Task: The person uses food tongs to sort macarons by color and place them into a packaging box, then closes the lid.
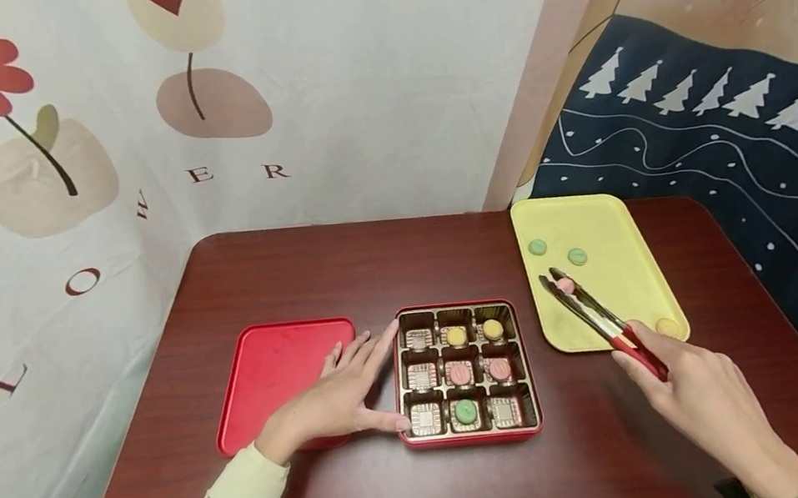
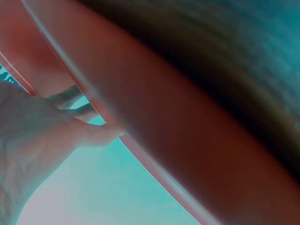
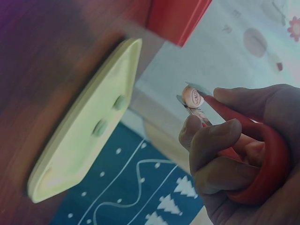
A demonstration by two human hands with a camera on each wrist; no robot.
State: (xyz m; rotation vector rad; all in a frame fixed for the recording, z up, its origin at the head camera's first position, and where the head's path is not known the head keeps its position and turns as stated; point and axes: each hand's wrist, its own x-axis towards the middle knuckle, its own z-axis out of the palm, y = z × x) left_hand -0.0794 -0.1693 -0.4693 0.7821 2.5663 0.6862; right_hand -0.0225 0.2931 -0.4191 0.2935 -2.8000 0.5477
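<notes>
My right hand [image 1: 713, 393] grips red-handled tongs [image 1: 626, 341] over the yellow tray [image 1: 627, 253]. Between the tong tips is a round pink piece [image 1: 565, 286], its stamped face showing in the right wrist view [image 3: 194, 97]. My left hand [image 1: 335, 396], fingers spread, touches the left side of a red box [image 1: 473, 440] with thumb and fingertips. Inside the box is a divided insert: two yellow pieces in the back row, two pink pieces in the middle row, and a green piece [image 1: 466, 413] in the front middle compartment. The left column and front right compartment hold nothing.
A red lid [image 1: 264, 376] lies left of the box, partly under my left hand. On the tray are two green pieces [image 1: 577, 256] and a yellow piece [image 1: 668, 328] near my right hand. Printed cloths [image 1: 377, 83] hang behind the brown table [image 1: 341, 265].
</notes>
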